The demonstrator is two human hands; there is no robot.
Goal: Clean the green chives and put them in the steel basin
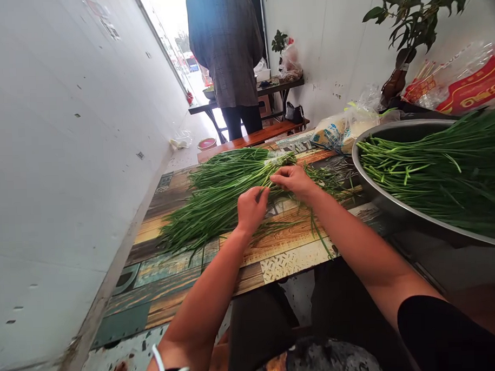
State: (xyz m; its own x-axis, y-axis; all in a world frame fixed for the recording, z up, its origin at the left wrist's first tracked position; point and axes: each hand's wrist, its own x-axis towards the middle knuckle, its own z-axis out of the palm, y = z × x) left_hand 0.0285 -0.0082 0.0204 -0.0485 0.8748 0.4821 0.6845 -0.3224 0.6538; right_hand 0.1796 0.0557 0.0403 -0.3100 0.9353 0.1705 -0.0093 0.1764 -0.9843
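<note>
A thick heap of garlic chives [203, 214] lies across the patterned table, leaves to the left and pale stem ends to the right. My left hand [252, 208] is at the near side of the heap, thumb and fingers pinched on chive stems. Just right of it, my right hand [291, 179] pinches the stem ends of the chives, fingertips together. How many stems each hand has cannot be made out. Loose trimmings [328, 177] and stray leaves are scattered beside my right hand.
At the right edge stands a large metal basin [366, 173] full of chives. Behind it are plastic bags [343, 131] and a potted plant [405, 55]. The wood-patterned table [242, 277] runs along a white wall [68, 159]. Farther off, a person [226, 51] stands at another table.
</note>
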